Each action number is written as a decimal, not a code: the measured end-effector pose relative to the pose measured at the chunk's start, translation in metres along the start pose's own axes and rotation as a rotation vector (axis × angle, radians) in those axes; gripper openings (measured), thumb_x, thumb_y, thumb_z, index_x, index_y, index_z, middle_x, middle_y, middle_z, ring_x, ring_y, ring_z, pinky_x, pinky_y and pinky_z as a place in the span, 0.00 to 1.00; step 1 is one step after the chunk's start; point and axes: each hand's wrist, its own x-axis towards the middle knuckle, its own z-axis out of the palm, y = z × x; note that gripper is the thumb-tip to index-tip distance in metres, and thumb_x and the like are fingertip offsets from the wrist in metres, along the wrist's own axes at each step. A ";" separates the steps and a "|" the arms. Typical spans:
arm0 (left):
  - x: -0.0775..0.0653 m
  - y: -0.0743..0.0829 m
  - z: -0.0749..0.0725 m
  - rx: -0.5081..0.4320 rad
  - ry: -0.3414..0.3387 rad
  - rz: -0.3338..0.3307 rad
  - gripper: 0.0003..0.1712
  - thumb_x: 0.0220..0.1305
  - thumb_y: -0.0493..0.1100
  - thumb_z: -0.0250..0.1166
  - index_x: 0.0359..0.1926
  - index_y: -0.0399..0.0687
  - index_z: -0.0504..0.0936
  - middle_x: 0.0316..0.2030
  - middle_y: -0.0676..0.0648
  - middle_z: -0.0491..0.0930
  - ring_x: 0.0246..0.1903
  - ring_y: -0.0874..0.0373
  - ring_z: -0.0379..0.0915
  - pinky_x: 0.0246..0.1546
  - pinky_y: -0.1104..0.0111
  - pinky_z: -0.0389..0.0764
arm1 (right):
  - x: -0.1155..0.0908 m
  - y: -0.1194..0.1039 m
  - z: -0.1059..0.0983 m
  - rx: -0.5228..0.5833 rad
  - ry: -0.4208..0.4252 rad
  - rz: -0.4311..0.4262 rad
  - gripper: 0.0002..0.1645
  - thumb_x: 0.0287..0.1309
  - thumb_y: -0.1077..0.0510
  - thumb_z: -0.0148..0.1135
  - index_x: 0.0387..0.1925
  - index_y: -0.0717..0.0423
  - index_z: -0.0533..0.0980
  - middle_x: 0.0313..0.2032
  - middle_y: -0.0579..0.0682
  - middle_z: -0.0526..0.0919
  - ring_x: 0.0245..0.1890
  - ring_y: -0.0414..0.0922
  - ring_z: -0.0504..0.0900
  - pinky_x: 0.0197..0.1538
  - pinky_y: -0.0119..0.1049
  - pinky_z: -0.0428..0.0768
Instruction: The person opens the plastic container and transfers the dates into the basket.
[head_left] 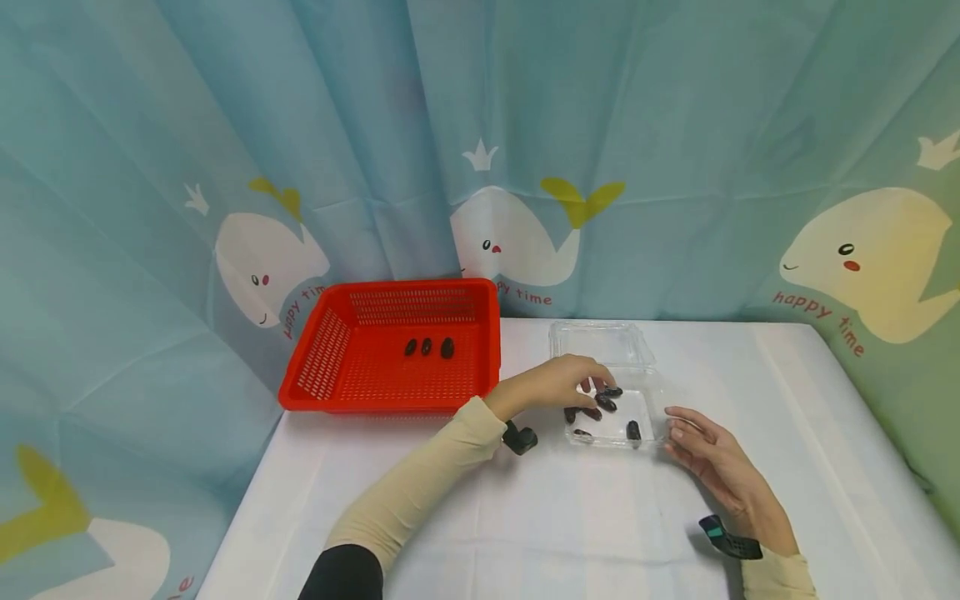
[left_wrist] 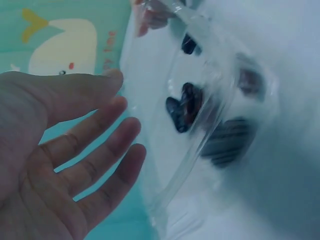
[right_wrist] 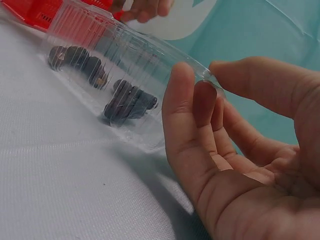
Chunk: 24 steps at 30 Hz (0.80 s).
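Plainly, the right hand (head_left: 712, 458) pinches the box (head_left: 615, 442) below the gaping left hand (head_left: 561, 383).

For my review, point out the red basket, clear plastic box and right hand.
Red basket (head_left: 393, 379): head view, on its floor.
Clear plastic box (head_left: 613, 423): head view, on its floor.
Right hand (head_left: 722, 465): head view, near the thumb's base.

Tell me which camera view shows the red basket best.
The head view: nearly the whole red basket, inside included, is visible. The right wrist view catches only part of it; the left wrist view shows none.
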 end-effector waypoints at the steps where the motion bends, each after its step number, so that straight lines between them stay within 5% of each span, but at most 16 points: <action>1: 0.002 0.001 0.003 -0.008 0.000 0.007 0.21 0.70 0.37 0.68 0.63 0.46 0.82 0.53 0.46 0.86 0.53 0.55 0.83 0.54 0.75 0.78 | 0.000 0.000 0.000 0.002 0.002 0.000 0.20 0.76 0.65 0.55 0.58 0.38 0.76 0.46 0.38 0.82 0.46 0.34 0.84 0.54 0.29 0.86; 9: 0.020 -0.002 0.027 -0.006 0.005 0.045 0.21 0.70 0.37 0.68 0.63 0.48 0.82 0.51 0.50 0.86 0.47 0.65 0.80 0.51 0.82 0.74 | 0.000 0.000 0.000 -0.022 0.016 0.011 0.18 0.77 0.62 0.55 0.59 0.37 0.75 0.47 0.39 0.81 0.46 0.34 0.84 0.53 0.29 0.86; 24: 0.041 -0.003 0.055 0.048 -0.013 0.022 0.25 0.69 0.35 0.67 0.65 0.55 0.81 0.57 0.51 0.84 0.45 0.66 0.78 0.46 0.83 0.72 | 0.000 0.002 0.000 -0.026 0.003 -0.002 0.20 0.77 0.63 0.55 0.60 0.37 0.75 0.47 0.39 0.80 0.46 0.34 0.83 0.53 0.29 0.86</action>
